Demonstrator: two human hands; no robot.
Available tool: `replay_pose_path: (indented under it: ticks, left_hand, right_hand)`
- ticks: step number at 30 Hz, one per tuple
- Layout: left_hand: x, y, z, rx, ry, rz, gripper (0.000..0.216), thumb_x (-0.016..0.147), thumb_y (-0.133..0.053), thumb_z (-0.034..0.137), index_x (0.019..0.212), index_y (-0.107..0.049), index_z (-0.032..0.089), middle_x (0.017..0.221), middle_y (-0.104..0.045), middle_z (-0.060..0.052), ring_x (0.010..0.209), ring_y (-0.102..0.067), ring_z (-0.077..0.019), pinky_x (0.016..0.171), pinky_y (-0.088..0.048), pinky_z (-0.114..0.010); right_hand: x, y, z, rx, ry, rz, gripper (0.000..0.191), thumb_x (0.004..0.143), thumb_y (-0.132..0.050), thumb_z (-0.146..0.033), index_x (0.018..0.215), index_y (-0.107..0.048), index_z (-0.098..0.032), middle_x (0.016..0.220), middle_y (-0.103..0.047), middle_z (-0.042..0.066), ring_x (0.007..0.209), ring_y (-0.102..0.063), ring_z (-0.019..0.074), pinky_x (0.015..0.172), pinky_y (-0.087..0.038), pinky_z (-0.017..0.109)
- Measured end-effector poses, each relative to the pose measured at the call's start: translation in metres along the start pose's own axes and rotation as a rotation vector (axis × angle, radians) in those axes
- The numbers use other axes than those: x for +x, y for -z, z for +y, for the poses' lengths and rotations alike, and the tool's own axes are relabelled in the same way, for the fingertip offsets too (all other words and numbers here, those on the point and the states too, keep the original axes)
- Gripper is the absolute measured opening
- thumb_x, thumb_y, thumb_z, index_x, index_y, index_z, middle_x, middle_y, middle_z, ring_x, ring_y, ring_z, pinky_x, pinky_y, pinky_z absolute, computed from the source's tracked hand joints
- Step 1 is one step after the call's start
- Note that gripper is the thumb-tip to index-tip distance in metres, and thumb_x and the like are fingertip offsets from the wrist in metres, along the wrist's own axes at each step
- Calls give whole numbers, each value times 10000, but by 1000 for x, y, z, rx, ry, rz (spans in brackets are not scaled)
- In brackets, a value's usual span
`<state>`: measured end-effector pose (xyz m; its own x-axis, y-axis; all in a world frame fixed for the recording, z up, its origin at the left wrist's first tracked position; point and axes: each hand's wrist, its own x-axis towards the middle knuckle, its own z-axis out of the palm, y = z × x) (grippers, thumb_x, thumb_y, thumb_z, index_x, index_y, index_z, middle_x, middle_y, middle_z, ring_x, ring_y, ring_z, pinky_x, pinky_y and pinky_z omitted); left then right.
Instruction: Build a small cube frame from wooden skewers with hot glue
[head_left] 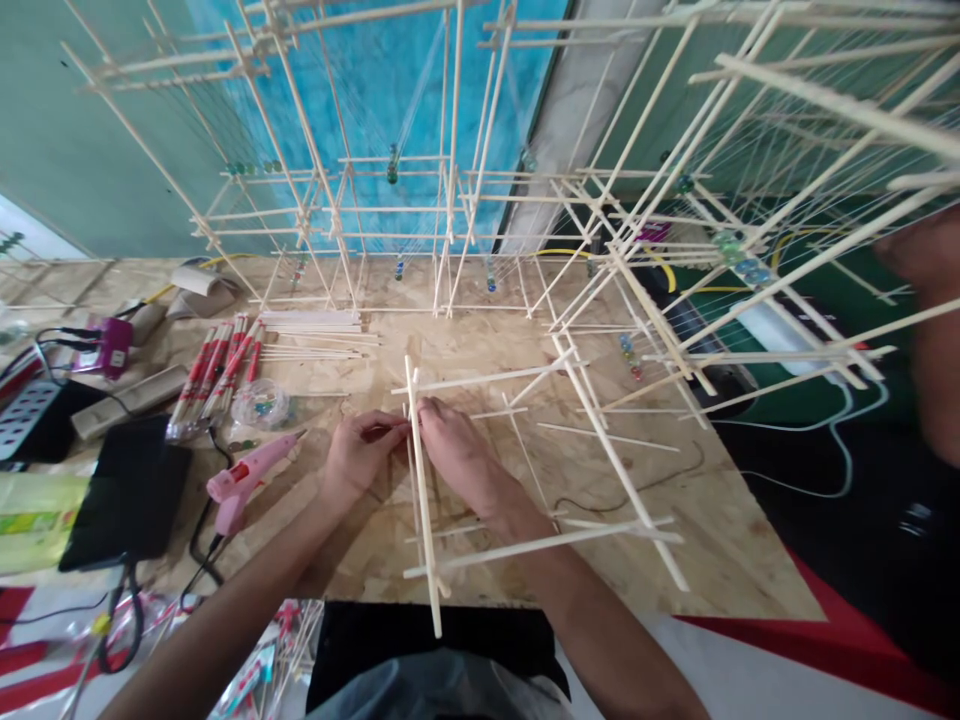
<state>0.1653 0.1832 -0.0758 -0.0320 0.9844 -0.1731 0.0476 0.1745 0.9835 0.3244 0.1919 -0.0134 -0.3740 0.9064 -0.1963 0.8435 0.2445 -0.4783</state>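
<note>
Four long sides of the stick frame [424, 500] looked joined, near the bench's [720, 540] front edge; its left side seemed unfinished. There, left hand [361, 450] and right hand [457, 452] worked close (whether either gripped, I couldn't tell).

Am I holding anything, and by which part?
Left hand and right hand meet at the stick frame's left side, toward its far end; exact grip unclear.
</note>
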Motion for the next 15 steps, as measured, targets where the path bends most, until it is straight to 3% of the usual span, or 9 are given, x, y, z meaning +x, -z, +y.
replay_pose_path:
  ticks: [15]
  left_hand:
    - [0,-1,-3,26,-13,26,273,699,-868,403,814,-832,158,826,-818,-106,742,-746,-232,723,-590,-329]
  right_hand:
    - [1,-5,5,25,22,48,286,1014,-426,-44,1207,-616,-137,1136,-735,134,961,-714,213,804,-518,285]
